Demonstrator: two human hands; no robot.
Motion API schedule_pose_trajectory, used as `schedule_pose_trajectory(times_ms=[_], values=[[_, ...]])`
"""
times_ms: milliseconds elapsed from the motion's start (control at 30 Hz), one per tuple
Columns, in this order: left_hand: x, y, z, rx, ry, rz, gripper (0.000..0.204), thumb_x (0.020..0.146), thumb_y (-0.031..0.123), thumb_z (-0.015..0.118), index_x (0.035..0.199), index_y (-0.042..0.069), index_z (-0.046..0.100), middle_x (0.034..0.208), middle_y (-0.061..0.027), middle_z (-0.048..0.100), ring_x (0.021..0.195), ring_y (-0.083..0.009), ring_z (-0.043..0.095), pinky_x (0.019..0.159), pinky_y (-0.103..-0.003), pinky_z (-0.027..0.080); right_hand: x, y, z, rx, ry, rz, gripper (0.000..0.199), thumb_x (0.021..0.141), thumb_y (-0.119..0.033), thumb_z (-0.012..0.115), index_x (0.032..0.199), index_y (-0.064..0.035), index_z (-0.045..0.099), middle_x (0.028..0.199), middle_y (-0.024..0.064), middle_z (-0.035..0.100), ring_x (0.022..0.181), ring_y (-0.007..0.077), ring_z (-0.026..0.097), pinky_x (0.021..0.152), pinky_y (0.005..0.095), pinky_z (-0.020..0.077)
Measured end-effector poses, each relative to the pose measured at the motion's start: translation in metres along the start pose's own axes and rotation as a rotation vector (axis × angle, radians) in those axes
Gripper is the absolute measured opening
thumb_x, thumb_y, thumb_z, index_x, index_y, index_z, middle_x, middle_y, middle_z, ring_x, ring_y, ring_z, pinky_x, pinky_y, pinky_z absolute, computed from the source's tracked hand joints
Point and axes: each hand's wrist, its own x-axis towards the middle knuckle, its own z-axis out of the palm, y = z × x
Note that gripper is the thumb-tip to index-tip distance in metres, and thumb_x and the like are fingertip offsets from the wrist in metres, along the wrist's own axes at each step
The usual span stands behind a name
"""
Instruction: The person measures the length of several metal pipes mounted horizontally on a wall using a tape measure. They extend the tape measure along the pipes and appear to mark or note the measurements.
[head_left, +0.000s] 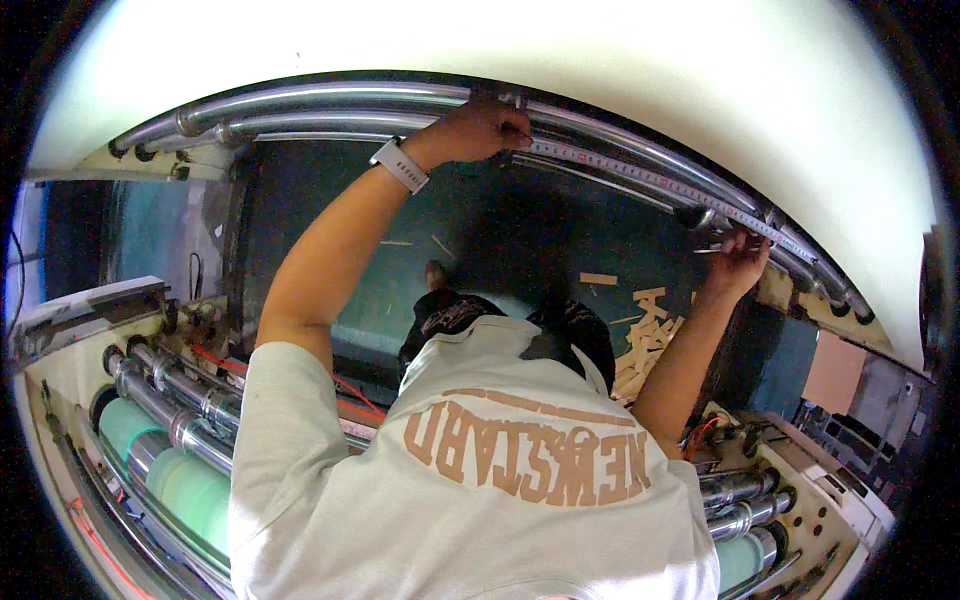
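A white tape measure (665,183) is stretched along the shiny metal rollers (370,97) at the far side. My left hand (470,130) is closed at the tape's left end, its fingers pinching beside the bars. Farther right, my right hand (738,266) reaches up under the tape with curled fingers touching its lower edge. A thin, light stick-like item (708,250) shows next to the right fingers; its kind is unclear. On my left wrist sits a watch with a pale band (400,165).
Scraps of pale cardboard (648,345) lie on the dark floor (350,215) below. Behind me, machinery with green rollers (185,490) stands on the left, with more rollers (740,520) on the right. A white panel (480,40) rises beyond the far rollers.
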Motion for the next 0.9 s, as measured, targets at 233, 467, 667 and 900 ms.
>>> schedule_pose_trajectory(times_ms=[233,467,667,900], values=[[0.002,0.006,0.015,-0.088,0.083,-0.015,0.022,0.079,0.029,0.057,0.087,0.008,0.061,0.081,-0.0112,0.061,0.078,-0.025,0.058,0.071,-0.035,0.045,-0.001,0.002,0.007,0.147,-0.183,-0.047,0.017,0.084,-0.025,0.054,0.083,-0.0078,0.052,0.068,-0.001,0.047,0.051,0.0101,0.034,0.039,0.022,0.026],[-0.004,0.015,0.019,-0.054,0.085,0.09,0.024,0.079,0.03,0.058,0.083,0.006,0.06,0.078,-0.0114,0.06,0.075,-0.0244,0.057,0.068,-0.035,0.044,0.013,-0.001,0.004,-0.04,0.067,0.054,0.014,0.083,-0.021,0.054,0.083,-0.007,0.051,0.065,0.0024,0.05,0.054,0.0122,0.044,0.043,0.023,0.0337],[-0.015,-0.01,-0.012,-0.059,-0.05,-0.002,0.025,0.08,0.028,0.06,0.093,0.007,0.061,0.087,-0.0088,0.062,0.083,-0.0192,0.057,0.076,-0.031,0.045,0.067,-0.017,-0.057,-0.161,0.039,0.028,0.019,0.084,-0.023,0.052,0.089,-0.0054,0.053,0.071,0.0057,0.056,0.059,0.0173,0.05,0.049,0.0275,0.0389],[-0.01,-0.035,-0.016,0.137,0.05,-0.104,0.023,0.08,0.03,0.056,0.092,0.01,0.062,0.086,-0.0104,0.062,0.082,-0.0233,0.058,0.075,-0.035,0.045,0.087,-0.023,-0.073,-0.299,0.111,0.054,0.022,0.087,-0.027,0.05,0.082,-0.0062,0.049,0.056,0.0003,0.04,0.05,0.0138,0.037,0.046,0.0278,0.0329]])
